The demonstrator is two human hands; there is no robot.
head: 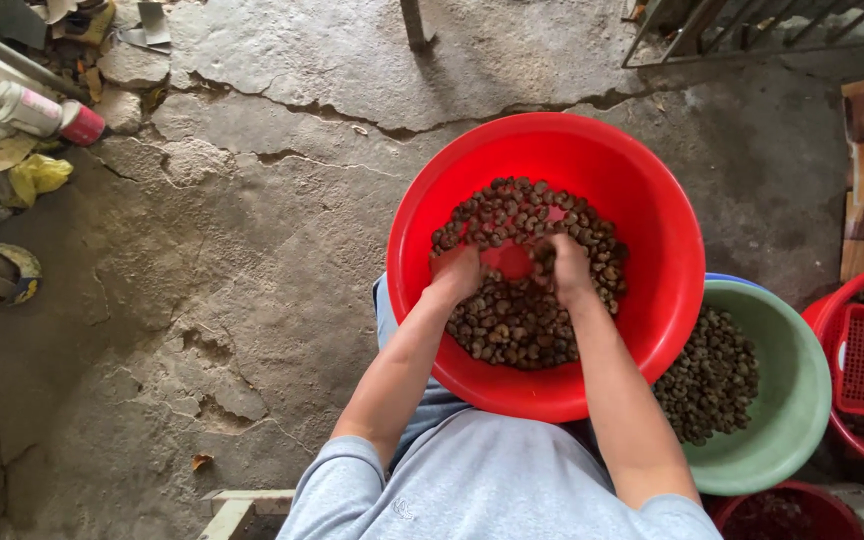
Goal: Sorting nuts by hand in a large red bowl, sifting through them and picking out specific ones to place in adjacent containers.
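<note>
red basin, hands in brown nuts, fingertips buried

Soft, even daylight fills the scene, brightest on the cracked concrete floor left of the red basin. Shadows are faint and diffuse; a darker patch lies beyond the basin's far rim. A mild sheen shows on the basin's inner wall. Focus is sharp at the centre, while wide-angle bending curves the edges.
</note>
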